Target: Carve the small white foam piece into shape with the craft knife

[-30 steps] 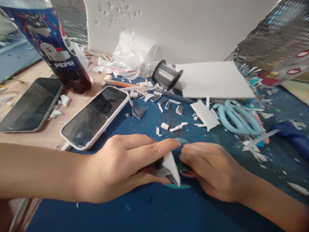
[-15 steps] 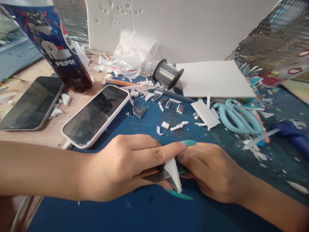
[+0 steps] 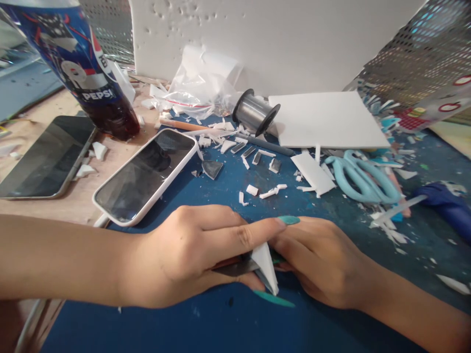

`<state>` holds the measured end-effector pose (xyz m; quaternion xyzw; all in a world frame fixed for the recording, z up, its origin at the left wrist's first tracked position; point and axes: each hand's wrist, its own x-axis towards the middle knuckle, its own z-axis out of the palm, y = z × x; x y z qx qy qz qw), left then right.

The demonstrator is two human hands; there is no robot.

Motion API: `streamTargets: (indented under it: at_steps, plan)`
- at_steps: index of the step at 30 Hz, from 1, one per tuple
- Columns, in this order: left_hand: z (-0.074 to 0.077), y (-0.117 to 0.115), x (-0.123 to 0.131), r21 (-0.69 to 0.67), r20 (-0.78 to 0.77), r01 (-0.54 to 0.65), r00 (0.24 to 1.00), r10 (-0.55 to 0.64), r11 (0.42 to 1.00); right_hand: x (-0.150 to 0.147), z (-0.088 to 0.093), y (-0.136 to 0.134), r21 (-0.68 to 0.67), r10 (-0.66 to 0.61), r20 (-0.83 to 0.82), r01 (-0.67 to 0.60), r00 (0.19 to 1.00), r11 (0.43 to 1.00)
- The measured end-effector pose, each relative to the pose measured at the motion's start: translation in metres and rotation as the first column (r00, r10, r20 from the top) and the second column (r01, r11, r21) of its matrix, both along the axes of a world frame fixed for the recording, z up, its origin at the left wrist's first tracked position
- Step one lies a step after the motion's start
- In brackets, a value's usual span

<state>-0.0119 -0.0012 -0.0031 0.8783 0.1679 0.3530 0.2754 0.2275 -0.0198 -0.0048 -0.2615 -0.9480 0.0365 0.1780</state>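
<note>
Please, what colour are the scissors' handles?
The looped, smooth scissor handles are light blue; see the head view.

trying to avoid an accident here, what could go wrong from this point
The thin grey strip by the white piece lies against or very near the left hand; if it is a blade, which I can't confirm, a slip with the right hand so close might cut it. The Pepsi bottle stands near the dark phone and the white-edged phone; a knock could tip it onto either.

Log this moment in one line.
left hand: holds white piece | right hand: curled beside it, grip hidden | beyond left hand: white-cased phone | farther back: spool
</note>
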Motion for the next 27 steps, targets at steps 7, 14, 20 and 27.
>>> streamTargets:
  at_steps: [7,14,20,27]
  plan:
    - [-0.0021,-0.0004,0.0005,0.000,0.010,0.008,1.000,-0.008,1.000,0.0010,-0.0013,-0.0013,0.006,-0.001,-0.012,0.001,1.000,1.000]
    - [0.0052,-0.0004,0.0014,-0.018,-0.043,-0.026,0.999,0.025,1.000,0.0020,-0.0025,-0.0002,0.009,0.012,-0.068,-0.012,0.998,1.000]
    - [0.0059,0.0012,0.0028,-0.076,-0.049,-0.090,0.995,0.086,0.993,0.0014,-0.0014,0.0007,0.032,-0.032,-0.100,0.035,0.994,0.999]
    - [0.0052,0.0011,0.0033,-0.182,-0.039,-0.112,0.994,0.106,0.977,0.0018,-0.0035,0.0006,0.042,-0.027,-0.148,0.033,0.989,0.999]
